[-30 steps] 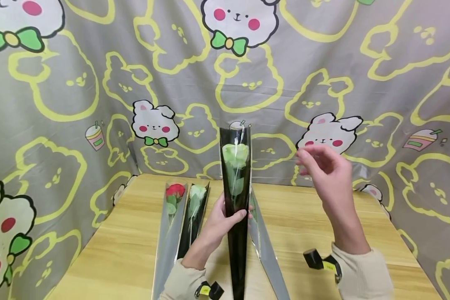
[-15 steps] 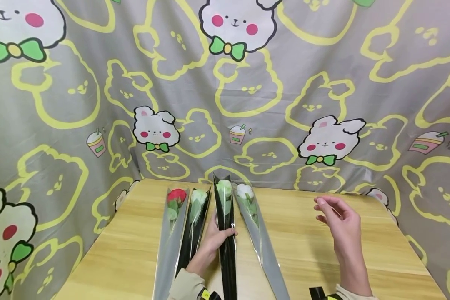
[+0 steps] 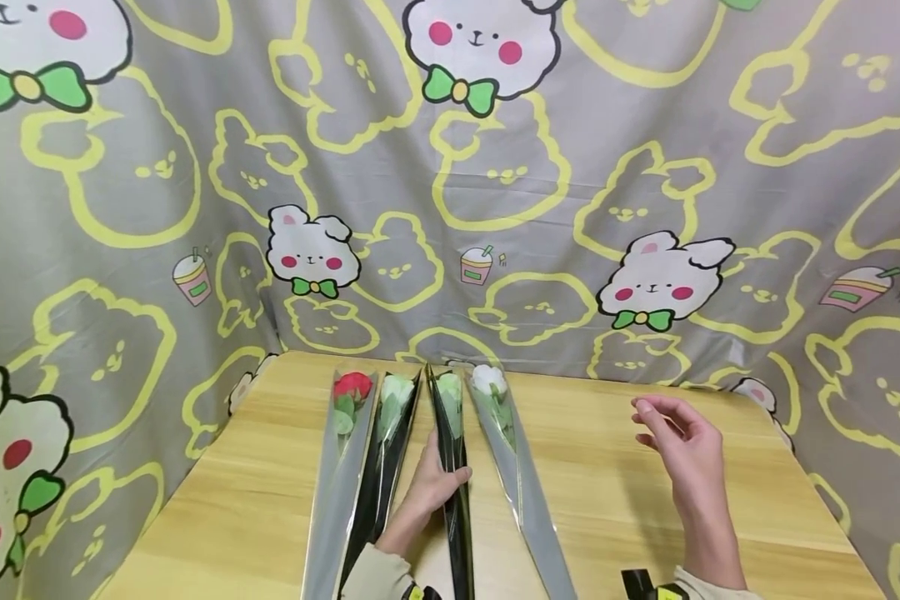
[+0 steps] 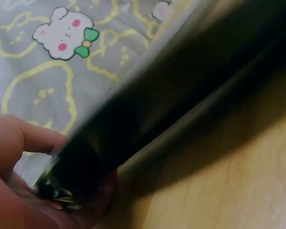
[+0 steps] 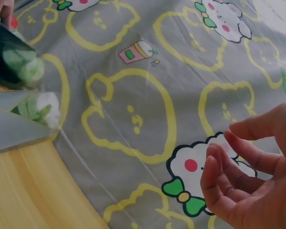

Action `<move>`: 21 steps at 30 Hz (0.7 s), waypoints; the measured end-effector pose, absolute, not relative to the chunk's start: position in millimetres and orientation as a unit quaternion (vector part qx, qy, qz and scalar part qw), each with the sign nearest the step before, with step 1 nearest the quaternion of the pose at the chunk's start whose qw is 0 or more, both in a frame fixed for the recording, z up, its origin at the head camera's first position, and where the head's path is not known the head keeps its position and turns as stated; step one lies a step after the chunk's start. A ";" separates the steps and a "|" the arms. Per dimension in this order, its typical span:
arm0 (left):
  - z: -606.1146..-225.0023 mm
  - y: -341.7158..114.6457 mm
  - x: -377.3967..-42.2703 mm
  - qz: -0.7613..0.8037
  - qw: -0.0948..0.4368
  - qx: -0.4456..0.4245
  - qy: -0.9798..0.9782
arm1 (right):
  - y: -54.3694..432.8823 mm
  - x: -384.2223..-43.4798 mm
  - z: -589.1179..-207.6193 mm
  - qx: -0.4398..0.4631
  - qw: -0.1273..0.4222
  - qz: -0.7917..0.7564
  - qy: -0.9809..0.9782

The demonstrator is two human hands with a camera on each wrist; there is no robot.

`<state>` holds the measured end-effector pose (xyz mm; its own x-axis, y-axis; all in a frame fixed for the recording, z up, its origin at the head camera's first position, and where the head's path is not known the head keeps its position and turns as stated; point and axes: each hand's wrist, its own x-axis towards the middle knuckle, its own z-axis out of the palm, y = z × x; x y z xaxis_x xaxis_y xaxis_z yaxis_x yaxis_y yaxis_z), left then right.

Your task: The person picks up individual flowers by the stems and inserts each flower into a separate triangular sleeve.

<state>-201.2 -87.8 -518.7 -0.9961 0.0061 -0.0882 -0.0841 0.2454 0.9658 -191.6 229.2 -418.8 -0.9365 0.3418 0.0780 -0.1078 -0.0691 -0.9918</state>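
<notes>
My left hand (image 3: 431, 485) grips a pale green rose in a black wrapper (image 3: 450, 417), thumb across its front, low at the table between two other wrapped roses. The left wrist view shows the dark wrapper (image 4: 119, 124) running blurred from between the fingers. To its left lies another pale green rose in black wrap (image 3: 395, 408); to its right, a white rose in a grey wrapper (image 3: 491, 392), slanting. My right hand (image 3: 686, 450) is raised over the right side of the table, its fingers loosely bent with nothing between them.
A red rose in a grey wrapper (image 3: 352, 392) lies at the left of the row on the wooden table (image 3: 585, 467). A grey curtain with cartoon prints (image 3: 510, 200) hangs right behind the table's far edge and along both sides.
My left hand has lowered the black-wrapped rose from upright in front of me to between the other roses. My right hand came down slightly and then stayed nearly still.
</notes>
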 end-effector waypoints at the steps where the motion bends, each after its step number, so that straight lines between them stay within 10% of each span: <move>1: -517.9 -88.6 -201.5 0.604 0.030 -0.022 0.796 | 229.2 -192.9 -418.2 -0.086 0.156 0.724 -0.666; 21: -507.1 -111.5 -197.7 0.505 -0.014 0.003 0.863 | 215.7 -198.8 -430.9 -0.067 0.163 0.653 -0.737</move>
